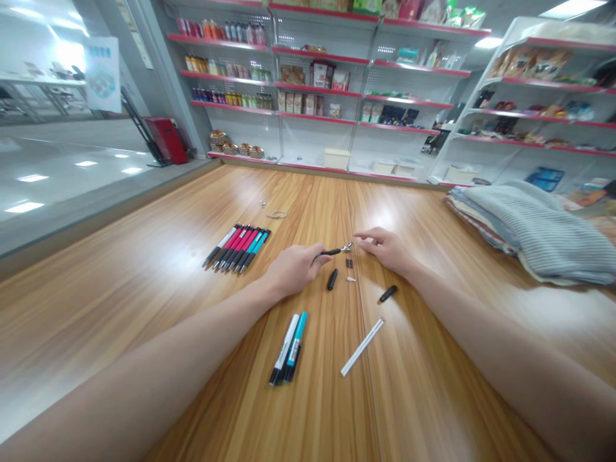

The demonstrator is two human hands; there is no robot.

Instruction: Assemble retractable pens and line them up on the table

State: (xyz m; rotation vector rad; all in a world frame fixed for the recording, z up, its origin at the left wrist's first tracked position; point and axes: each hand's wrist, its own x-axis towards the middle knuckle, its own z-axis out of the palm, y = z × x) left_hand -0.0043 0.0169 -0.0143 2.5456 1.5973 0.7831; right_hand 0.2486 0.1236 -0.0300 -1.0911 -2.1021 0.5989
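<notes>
My left hand (299,266) is closed on a slim black rod-like piece (332,252), perhaps a pen part. Its far end meets small silver metal parts (347,248); I cannot tell whether it touches them. Just right of these, my right hand (385,249) hovers with thumb and forefinger stretched out and apart, holding nothing visible. Nearer to me lie a black pen grip (332,279), small dark pieces (349,263), a little white piece (351,279) and another black piece (387,294). White pen refills (362,347) rest side by side below, with white and turquoise pen barrels (293,343) to their left.
A row of white, red and turquoise pens (237,248) lies left of my left hand. Behind it are a thin ring-like loop (276,215) and a small shiny bit (262,203). Folded cloths (543,224) are stacked at the right. Stocked shelves (317,115) stand beyond the wooden table (192,359).
</notes>
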